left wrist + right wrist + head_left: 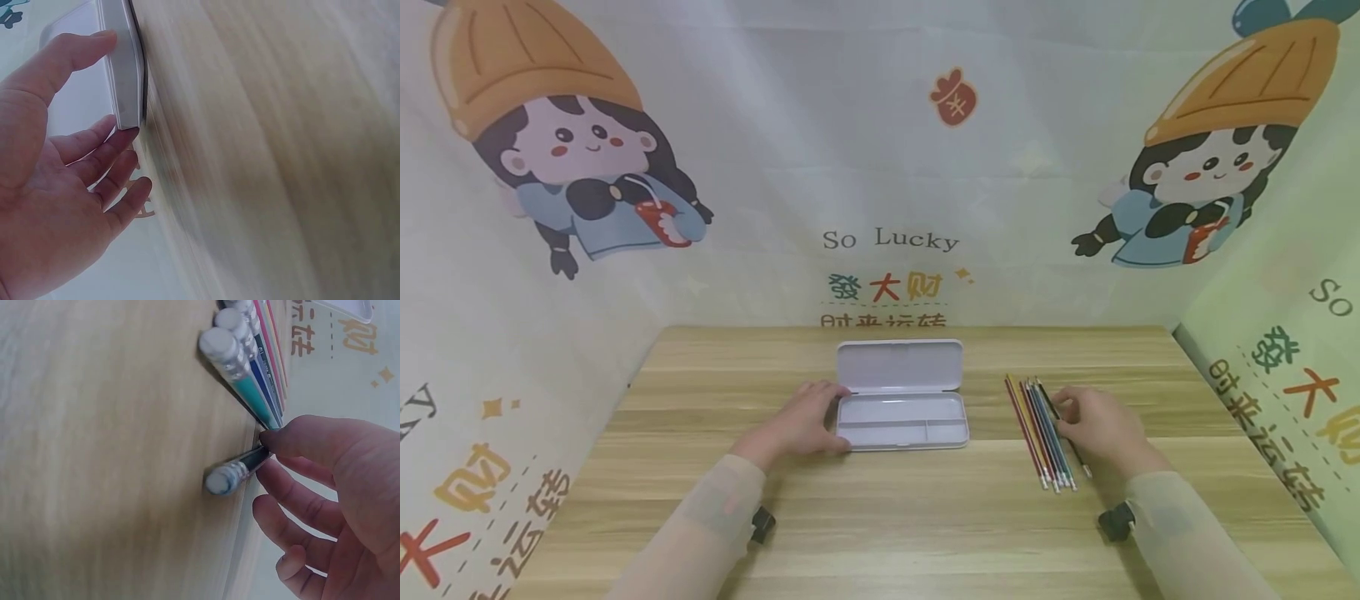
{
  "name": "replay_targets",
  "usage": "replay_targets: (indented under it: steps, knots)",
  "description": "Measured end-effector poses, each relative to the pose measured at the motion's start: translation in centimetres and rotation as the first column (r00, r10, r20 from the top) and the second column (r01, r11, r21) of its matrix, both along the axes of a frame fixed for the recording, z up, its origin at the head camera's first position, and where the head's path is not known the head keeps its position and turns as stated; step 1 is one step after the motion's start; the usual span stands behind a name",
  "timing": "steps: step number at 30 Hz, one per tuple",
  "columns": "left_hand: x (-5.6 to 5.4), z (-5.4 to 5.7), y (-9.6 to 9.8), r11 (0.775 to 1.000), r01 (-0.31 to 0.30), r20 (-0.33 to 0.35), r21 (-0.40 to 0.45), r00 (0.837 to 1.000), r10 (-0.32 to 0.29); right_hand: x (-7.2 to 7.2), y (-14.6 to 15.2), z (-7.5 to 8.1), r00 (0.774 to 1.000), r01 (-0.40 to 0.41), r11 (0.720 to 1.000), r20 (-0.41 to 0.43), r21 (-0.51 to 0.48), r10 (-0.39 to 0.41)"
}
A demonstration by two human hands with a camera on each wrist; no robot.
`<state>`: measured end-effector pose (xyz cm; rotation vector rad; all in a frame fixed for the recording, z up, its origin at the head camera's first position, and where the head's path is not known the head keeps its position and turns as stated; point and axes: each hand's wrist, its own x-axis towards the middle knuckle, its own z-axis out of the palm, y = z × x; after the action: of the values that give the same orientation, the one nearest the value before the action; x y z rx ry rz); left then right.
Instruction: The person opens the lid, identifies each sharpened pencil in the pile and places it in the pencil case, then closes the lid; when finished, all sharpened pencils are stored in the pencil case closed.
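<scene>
Right of the bundled pencils [1047, 433] | right hand [1097, 427] pinches black pencil [237, 472], pointing away | white case [887, 436] leftward, lying crosswise | left hand [797, 423] grips its end

Soft light casts faint shadows across the tabletop [917, 492], wrist views hazy

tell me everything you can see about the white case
The white case lies open on the wooden table, its lid hinged back along the far edge. It is a shallow, smooth rectangle with rounded corners; metal or plastic, I cannot tell. Dividers make one long section at the back and, in front, another long one plus a small one at right, all with bare floors. The left hand touches its left end, thumb by the near corner.
</scene>
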<state>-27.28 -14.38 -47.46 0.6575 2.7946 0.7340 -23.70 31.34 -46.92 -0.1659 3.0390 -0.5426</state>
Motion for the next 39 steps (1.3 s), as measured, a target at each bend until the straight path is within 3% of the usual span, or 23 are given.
replay_targets:
  steps: [16,23,32,39]
  knots:
    - [0.1,0.2,0.3,1.000,0.002,0.003,-0.012,1.000,-0.002,0.2,0.6,0.2,0.999,0.048,0.998,0.012,-0.027,-0.048]
    - [0.1,0.2,0.2,1.000,0.004,-0.001,-0.015,1.000,-0.004,0.3,0.2,0.6,0.999,0.038,0.997,-0.029,-0.066,-0.040]
    - [0.1,0.4,0.1,1.000,0.006,-0.006,-0.017,1.000,-0.006,0.2,-1.2,1.9,0.994,-0.007,0.995,-0.113,-0.097,-0.004]
    - [0.2,0.5,0.0,1.000,0.009,-0.011,-0.018,1.000,-0.009,0.4,-3.5,3.2,0.974,-0.108,0.991,-0.207,-0.082,0.089]
